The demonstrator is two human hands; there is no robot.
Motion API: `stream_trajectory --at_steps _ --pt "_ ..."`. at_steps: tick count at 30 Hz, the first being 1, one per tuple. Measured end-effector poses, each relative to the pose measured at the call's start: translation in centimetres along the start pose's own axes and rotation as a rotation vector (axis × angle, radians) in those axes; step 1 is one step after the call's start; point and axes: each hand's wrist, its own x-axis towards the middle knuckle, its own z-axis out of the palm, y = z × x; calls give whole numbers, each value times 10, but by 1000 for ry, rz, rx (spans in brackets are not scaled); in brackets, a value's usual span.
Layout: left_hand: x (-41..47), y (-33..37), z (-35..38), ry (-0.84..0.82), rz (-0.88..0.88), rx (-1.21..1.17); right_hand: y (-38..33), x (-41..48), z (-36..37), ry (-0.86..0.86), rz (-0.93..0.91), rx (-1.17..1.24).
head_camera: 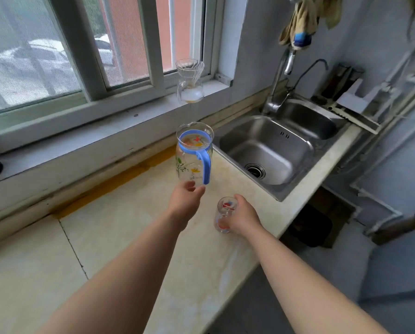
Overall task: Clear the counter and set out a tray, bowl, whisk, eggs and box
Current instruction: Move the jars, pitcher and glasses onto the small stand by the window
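Soft window (81, 44) daylight, warped edges

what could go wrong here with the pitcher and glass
The left hand reaches the glass pitcher low at its base, not its blue handle; a nudge might tip it toward the sink. The right hand grips the drinking glass close to the front edge of the counter; a slip could drop it.

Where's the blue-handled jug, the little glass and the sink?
glass pitcher (188, 165): head view, on its painted body.
drinking glass (223, 215): head view, on its printed side.
sink (261, 141): head view, on the basin's bare wall.
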Motion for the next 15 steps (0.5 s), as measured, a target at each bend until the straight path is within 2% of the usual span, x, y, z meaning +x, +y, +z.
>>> stream_trajectory --at_steps 8,12,15 --pt "49 30 16 -56 44 -21 1 31 5 20 75 196" --pt "60 36 24 -83 24 -90 -3 40 -3 40 63 186" --pt "62 34 24 -38 17 -150 -5 43 -6 65 58 170"
